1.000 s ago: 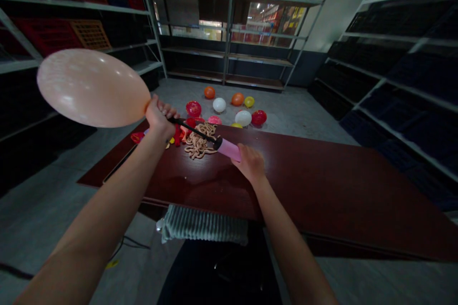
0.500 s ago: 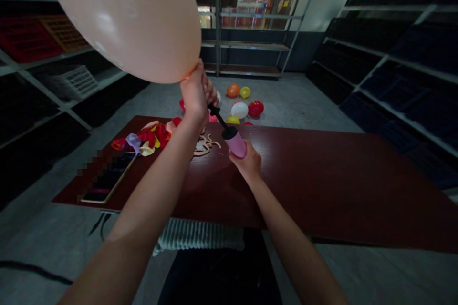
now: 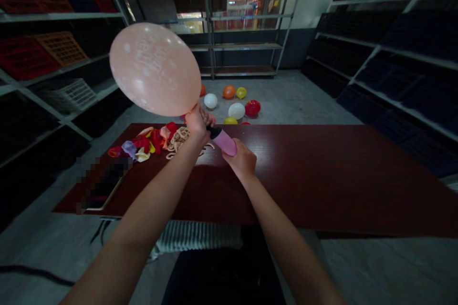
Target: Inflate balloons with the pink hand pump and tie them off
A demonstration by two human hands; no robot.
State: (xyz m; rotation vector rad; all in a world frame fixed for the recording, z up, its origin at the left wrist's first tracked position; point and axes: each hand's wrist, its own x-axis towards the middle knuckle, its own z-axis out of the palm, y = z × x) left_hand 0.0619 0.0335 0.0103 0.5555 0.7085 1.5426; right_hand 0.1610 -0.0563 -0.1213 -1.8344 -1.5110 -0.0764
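Note:
A large, inflated pale pink balloon (image 3: 155,71) with white print leans up and to the left above the table. Its neck is pinched by my left hand (image 3: 198,123), whose fingers also close round the black end of a hand pump. The pump's pink barrel (image 3: 225,143) slants down to the right, and my right hand (image 3: 244,159) is wrapped round its lower end. Little of the black rod shows between the hands.
On the dark red table (image 3: 315,176) lie limp coloured balloons (image 3: 152,142), beige curled strips (image 3: 177,140) and a phone (image 3: 107,186) at the left. Inflated balloons, including a red one (image 3: 252,108), rest on the floor beyond. Shelving (image 3: 246,46) stands on several sides.
My left hand and the balloon have come down, closer to the pump barrel, so the black rod shows less. The whole balloon is now in view. The camera view has shifted slightly.

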